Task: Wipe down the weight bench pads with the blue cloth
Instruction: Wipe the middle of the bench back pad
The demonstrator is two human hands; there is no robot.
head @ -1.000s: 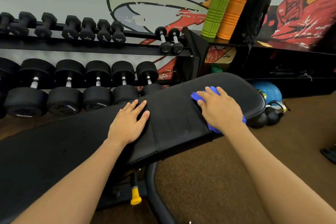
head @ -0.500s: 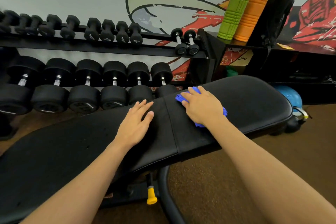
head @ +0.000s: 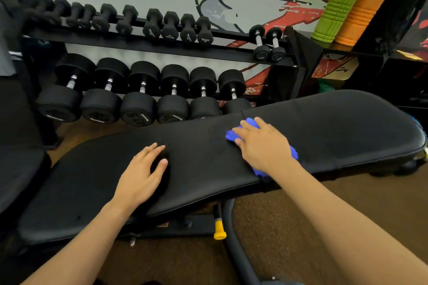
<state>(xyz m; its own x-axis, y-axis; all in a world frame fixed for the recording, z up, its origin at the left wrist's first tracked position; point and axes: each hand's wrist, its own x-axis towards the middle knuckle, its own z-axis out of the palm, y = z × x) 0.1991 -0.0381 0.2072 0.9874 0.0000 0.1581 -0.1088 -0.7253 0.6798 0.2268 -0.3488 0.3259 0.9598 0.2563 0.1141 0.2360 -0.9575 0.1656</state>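
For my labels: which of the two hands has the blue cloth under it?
The right hand presses the blue cloth on the bench pad; the left hand rests on bare pad.

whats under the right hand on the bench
The blue cloth, pressed onto the bench pad; its edges show past the fingertips and beside the wrist. The right hand covers its middle.

Right hand [head: 264, 146] presses the blue cloth [head: 251, 125] flat on the bench pad [head: 335, 127]; left hand [head: 141, 176] rests flat beside it
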